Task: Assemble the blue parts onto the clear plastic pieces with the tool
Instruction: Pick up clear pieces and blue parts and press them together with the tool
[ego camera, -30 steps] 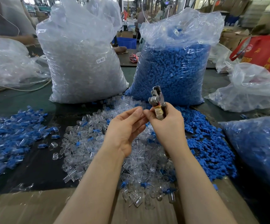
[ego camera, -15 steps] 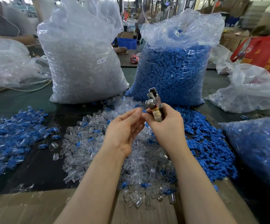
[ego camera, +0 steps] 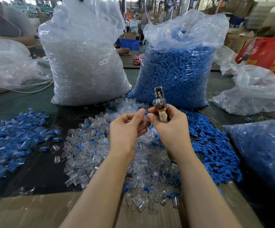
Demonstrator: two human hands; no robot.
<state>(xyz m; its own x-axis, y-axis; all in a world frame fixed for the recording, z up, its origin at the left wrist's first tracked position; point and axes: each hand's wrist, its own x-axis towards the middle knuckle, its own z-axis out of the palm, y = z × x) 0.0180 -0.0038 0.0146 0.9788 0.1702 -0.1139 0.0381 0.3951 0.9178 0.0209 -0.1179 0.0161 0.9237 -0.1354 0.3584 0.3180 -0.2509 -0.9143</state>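
I see both hands raised above the pile of clear pieces (ego camera: 103, 145) on the desk (ego camera: 39, 171). My right hand (ego camera: 169, 127) is clenched around the tool (ego camera: 159, 102), its metal head upright. My left hand (ego camera: 127, 129) pinches a small clear piece (ego camera: 145, 118) beside the tool. Loose blue parts (ego camera: 216, 150) lie right of the pile. Behind it, a clear bag (ego camera: 85, 63) and a blue bag (ego camera: 176, 69) block the view beyond.
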